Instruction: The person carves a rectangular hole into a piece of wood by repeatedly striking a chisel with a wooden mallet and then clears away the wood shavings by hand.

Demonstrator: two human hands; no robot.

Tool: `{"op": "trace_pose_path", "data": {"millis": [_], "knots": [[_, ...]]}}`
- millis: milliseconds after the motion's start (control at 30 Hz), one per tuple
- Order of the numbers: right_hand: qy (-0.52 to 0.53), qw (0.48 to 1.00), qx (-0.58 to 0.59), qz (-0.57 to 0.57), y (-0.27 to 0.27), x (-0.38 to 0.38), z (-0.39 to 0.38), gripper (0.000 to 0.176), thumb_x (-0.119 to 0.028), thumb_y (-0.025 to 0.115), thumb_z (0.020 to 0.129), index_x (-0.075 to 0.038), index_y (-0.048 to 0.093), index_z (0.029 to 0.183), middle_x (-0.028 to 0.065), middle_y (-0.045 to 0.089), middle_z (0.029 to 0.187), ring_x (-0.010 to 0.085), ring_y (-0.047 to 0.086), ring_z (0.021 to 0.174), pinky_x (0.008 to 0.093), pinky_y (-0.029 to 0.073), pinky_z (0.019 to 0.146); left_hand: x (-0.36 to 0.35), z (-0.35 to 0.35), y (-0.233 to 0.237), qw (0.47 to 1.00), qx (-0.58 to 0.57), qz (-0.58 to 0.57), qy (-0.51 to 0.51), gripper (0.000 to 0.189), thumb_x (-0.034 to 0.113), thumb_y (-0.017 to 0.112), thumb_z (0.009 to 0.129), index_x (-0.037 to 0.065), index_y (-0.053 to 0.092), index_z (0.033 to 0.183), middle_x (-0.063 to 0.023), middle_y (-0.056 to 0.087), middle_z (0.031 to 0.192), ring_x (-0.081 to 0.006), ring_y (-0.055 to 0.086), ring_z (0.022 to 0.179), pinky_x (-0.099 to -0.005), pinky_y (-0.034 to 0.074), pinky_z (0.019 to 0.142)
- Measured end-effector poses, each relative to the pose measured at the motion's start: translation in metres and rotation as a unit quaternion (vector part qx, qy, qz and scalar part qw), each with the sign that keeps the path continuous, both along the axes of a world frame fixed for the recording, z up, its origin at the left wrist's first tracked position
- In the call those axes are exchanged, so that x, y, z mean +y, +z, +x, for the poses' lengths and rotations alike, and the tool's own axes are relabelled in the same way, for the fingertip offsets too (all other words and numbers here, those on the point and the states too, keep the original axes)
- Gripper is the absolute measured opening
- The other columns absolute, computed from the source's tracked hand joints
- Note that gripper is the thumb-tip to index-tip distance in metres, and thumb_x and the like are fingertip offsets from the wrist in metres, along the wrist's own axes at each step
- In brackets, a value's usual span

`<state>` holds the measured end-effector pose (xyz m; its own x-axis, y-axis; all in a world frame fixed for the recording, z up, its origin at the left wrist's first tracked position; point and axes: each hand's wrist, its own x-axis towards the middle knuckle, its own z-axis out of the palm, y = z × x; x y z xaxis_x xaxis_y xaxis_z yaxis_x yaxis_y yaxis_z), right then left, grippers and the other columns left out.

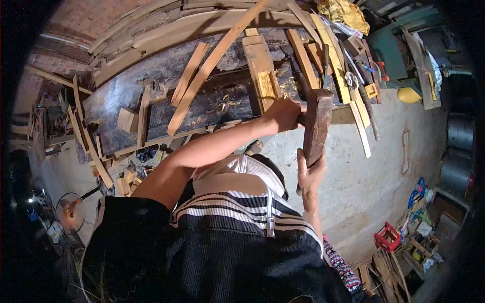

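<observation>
My left hand [284,115] is closed round a dark handle, whose far end is hidden behind a dark brown wooden block [318,123]. My right hand [311,178] grips the lower end of this block, its thumb along the near side. Just beyond my left hand, a light wooden beam [256,56] lies on the dark workbench [174,65]. A recess [265,86] with yellowish chips shows in the beam. Behind the block's top, a narrow dark metal tool [326,65] points away from me.
Long wooden strips [214,63] lie across the bench, with a small wood block [128,120] at left. More boards [331,55] and a crumpled gold sheet [343,15] are at the back right. A red crate [387,237] stands on the floor [364,202] at right.
</observation>
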<state>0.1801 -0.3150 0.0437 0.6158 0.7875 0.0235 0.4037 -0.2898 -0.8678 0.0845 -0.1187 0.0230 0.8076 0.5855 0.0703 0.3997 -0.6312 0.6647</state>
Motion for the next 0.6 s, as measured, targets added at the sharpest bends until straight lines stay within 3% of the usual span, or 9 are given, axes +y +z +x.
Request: {"op": "trace_pose_path", "data": {"millis": [33,100,133,200,267,300,333,400,600], "knots": [[0.016,1.0,-0.026,0.008,-0.001,0.003,0.004,0.051,-0.015,0.072,0.084,0.008,0.05,0.124,0.0129,0.064,0.083,0.0159,0.059,0.064,0.0301,0.047,0.058,0.002,0.0,-0.003,1.0,0.002,0.004,0.004,0.025,0.015,0.074,0.067,0.007,0.068,0.09,-0.0134,0.069,0.077,-0.0315,0.067,0.068,-0.0403,0.053,0.062],[0.02,0.997,-0.033,0.068,-0.005,-0.002,0.002,0.057,-0.016,0.073,0.085,0.009,0.048,0.13,0.0085,0.063,0.076,0.0119,0.055,0.054,0.0275,0.046,0.048,-0.004,-0.005,-0.01,0.977,-0.208,-0.049,0.003,0.025,0.02,0.072,0.07,0.008,0.07,0.092,-0.0143,0.069,0.079,-0.0329,0.068,0.069,-0.0414,0.054,0.063],[0.017,0.997,-0.034,0.068,-0.007,-0.001,0.001,0.057,-0.016,0.073,0.085,0.009,0.048,0.13,0.0085,0.063,0.076,0.0119,0.055,0.054,0.0275,0.046,0.048,-0.003,-0.003,-0.011,0.977,-0.209,-0.05,0.0,0.025,0.02,0.072,0.07,0.008,0.07,0.092,-0.0143,0.069,0.079,-0.0329,0.068,0.069,-0.0414,0.054,0.063],[0.019,0.999,-0.043,-0.002,-0.008,0.009,0.001,0.054,-0.018,0.073,0.085,0.005,0.05,0.128,0.0071,0.062,0.074,0.011,0.054,0.052,0.027,0.045,0.047,0.006,0.005,-0.013,0.995,0.096,-0.018,-0.031,0.024,0.022,0.071,0.073,0.011,0.071,0.094,-0.0144,0.07,0.079,-0.0329,0.069,0.072,-0.0422,0.055,0.065],[0.003,0.999,-0.029,0.017,-0.007,0.019,0.005,0.047,-0.02,0.073,0.086,0.003,0.053,0.122,0.0063,0.061,0.072,0.0114,0.054,0.05,0.0272,0.044,0.046,0.025,0.008,0.01,0.992,0.047,-0.117,-0.016,0.024,0.028,0.069,0.079,0.012,0.069,0.096,-0.0144,0.071,0.082,-0.0306,0.071,0.077,-0.0414,0.056,0.07],[-0.018,1.0,0.007,-0.004,-0.001,0.021,0.006,0.047,-0.021,0.074,0.085,0.004,0.053,0.119,0.0109,0.063,0.074,0.0149,0.058,0.059,0.0303,0.047,0.054,0.041,0.014,-0.014,0.999,0.045,-0.007,0.026,0.025,0.03,0.069,0.081,0.011,0.068,0.097,-0.0136,0.071,0.085,-0.0284,0.071,0.079,-0.0404,0.057,0.072],[-0.04,0.998,0.041,-0.024,0.008,0.022,0.007,0.047,-0.023,0.075,0.084,0.004,0.054,0.116,0.0155,0.064,0.077,0.0184,0.061,0.067,0.0335,0.05,0.062,0.061,0.006,-0.014,0.996,-0.054,-0.046,0.062,0.028,0.028,0.073,0.082,0.01,0.067,0.102,-0.0132,0.071,0.087,-0.0264,0.071,0.079,-0.0387,0.057,0.073],[-0.054,0.993,0.09,-0.054,0.02,0.021,0.006,0.045,-0.024,0.076,0.084,0.002,0.055,0.114,0.0105,0.063,0.075,0.0142,0.058,0.058,0.0302,0.049,0.053,0.089,-0.011,-0.011,0.971,-0.109,-0.174,0.126,0.033,0.025,0.078,0.078,0.005,0.067,0.102,-0.0126,0.072,0.09,-0.0208,0.069,0.078,-0.0363,0.056,0.074],[-0.027,0.993,0.092,-0.064,0.007,0.012,0.005,0.047,-0.026,0.073,0.087,-0.001,0.054,0.121,0.0077,0.063,0.078,0.0129,0.058,0.055,0.028,0.05,0.046,0.096,-0.034,0.005,0.975,-0.122,-0.173,0.072,0.032,0.025,0.079,0.079,0.005,0.069,0.102,-0.0094,0.073,0.097,-0.0173,0.068,0.09,-0.0342,0.053,0.084]]}}
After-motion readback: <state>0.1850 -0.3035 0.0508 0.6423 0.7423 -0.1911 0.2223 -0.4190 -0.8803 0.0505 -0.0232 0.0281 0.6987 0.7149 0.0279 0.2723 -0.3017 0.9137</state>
